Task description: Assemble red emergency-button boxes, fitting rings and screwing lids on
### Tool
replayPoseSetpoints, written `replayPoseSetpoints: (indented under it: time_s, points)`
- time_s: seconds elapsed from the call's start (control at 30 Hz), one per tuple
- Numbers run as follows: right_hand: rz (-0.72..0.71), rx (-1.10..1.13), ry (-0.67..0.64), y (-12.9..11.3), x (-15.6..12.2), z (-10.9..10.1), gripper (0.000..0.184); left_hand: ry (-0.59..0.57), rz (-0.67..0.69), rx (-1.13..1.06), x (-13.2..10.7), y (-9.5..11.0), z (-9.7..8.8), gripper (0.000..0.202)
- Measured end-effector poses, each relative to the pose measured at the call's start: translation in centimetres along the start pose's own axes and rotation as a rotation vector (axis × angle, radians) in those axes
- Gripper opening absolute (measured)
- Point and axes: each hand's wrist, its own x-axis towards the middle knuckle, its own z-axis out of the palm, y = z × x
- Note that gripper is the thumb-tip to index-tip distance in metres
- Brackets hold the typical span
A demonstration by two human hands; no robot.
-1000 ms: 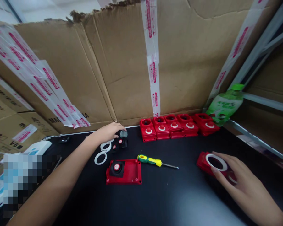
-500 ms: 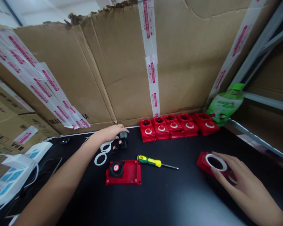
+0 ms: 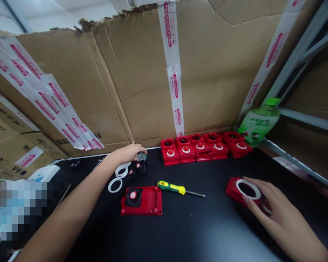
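My left hand [image 3: 129, 153] reaches to the back of the table, its fingers closed on a clear round disc [image 3: 142, 157]. Just below that disc sit small black parts with red-and-white faces [image 3: 138, 166]. White rings [image 3: 115, 185] lie beside my left wrist. At the right, my right hand [image 3: 276, 207] grips a red housing [image 3: 232, 189] with a white ring [image 3: 247, 189] around its dark opening; the fingers hide its near end. An open red shell [image 3: 151, 200] holds a black part with a red-and-white centre [image 3: 133, 196].
A yellow-green screwdriver [image 3: 171, 187] lies mid-table. Several red housings with knobs [image 3: 186, 150] stand in a row along the cardboard wall [image 3: 142, 83]. A green bottle [image 3: 259, 122] leans by the metal rack at right. A white power strip [image 3: 47, 173] lies at left.
The view has shifted slightly. The clear disc is tilted a little differently under my left fingers. My right hand still holds the red housing in nearly the same place.
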Motion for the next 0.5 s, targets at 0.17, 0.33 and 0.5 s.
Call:
replayPoseSetpoints:
  time_s: [0.17, 0.33, 0.5]
  points:
    - [0.013, -0.002, -0.010, -0.6, 0.1, -0.2, 0.040, -0.011, -0.010, 0.006, 0.0, 0.0, -0.4, 0.038]
    - [0.024, -0.009, -0.009, -1.2, 0.1, -0.3, 0.040, -0.043, -0.039, 0.009, 0.0, -0.1, -0.6, 0.037]
    - [0.023, -0.001, -0.013, -1.0, 0.0, -0.3, 0.040, -0.055, -0.065, 0.018, -0.2, 0.2, -0.8, 0.037]
